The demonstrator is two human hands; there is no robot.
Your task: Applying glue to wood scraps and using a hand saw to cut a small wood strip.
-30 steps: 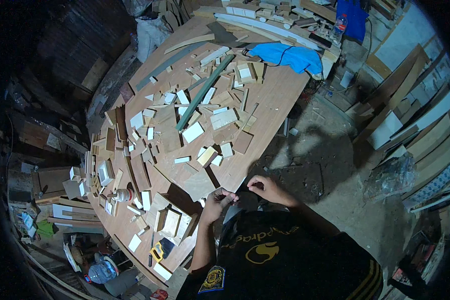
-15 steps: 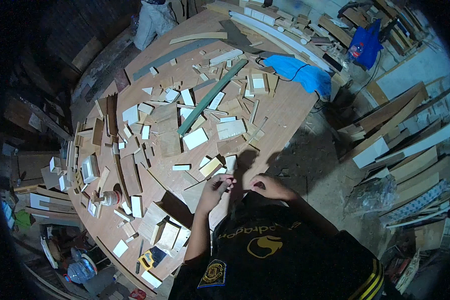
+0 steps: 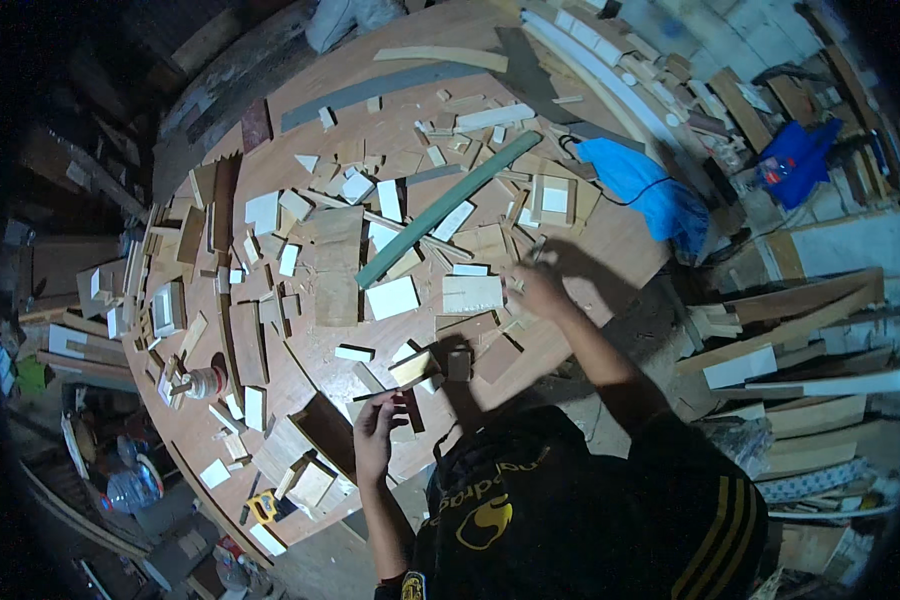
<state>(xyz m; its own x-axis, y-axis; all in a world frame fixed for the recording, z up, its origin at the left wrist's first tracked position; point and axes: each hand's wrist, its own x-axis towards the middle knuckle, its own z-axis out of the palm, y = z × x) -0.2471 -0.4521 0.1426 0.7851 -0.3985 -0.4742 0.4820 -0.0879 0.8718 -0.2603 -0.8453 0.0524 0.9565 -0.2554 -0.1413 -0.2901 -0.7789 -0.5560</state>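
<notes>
My left hand is at the near edge of the table, fingers pinched together beside a thin dark strip; what they hold, if anything, is too small to make out. Just beyond it lies a small pale wooden block. My right hand is stretched out over the table, right of a white-topped wooden block; its blurred fingers are near thin wood offcuts. A long green wooden strip lies diagonally past both hands. Left of my left hand, an open wooden box rests on the table.
Several white and brown offcuts cover the wooden table. A yellow-handled tool and a round clear container sit at the left. A blue bag lies at the far right edge. Boards lean at the right.
My hands have moved apart: the right reached forward over the offcuts, the left shifted left and slightly nearer. The whole view has shifted too.
</notes>
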